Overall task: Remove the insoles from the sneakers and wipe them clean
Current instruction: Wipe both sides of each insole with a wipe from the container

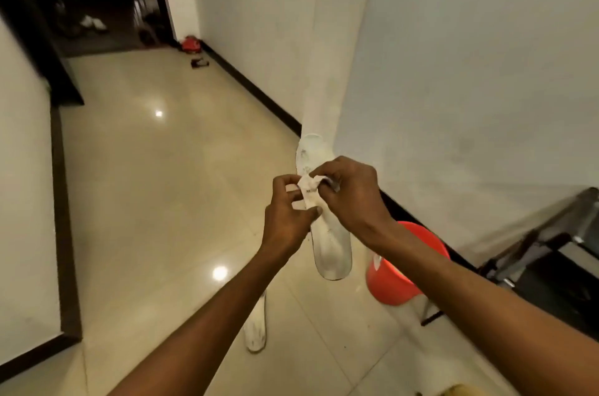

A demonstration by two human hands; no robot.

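Observation:
A long white insole [330, 246] is held up in the air in front of me, toe end toward the wall corner, heel end nearest me. My left hand [288, 217] grips its left edge near the middle. My right hand [351, 191] presses a crumpled white wipe [308, 186] onto the insole's upper face. Both hands cover the insole's middle. A second white insole [256, 327] lies flat on the tiled floor below my left forearm, partly hidden by it.
An orange bucket [389, 279] stands on the floor by the right wall, under my right forearm. A dark metal-and-glass stand [551, 253] sits at the right edge. Glossy beige tiles [155, 188] stretch down the corridor to a dark doorway with shoes and a red object [190, 44].

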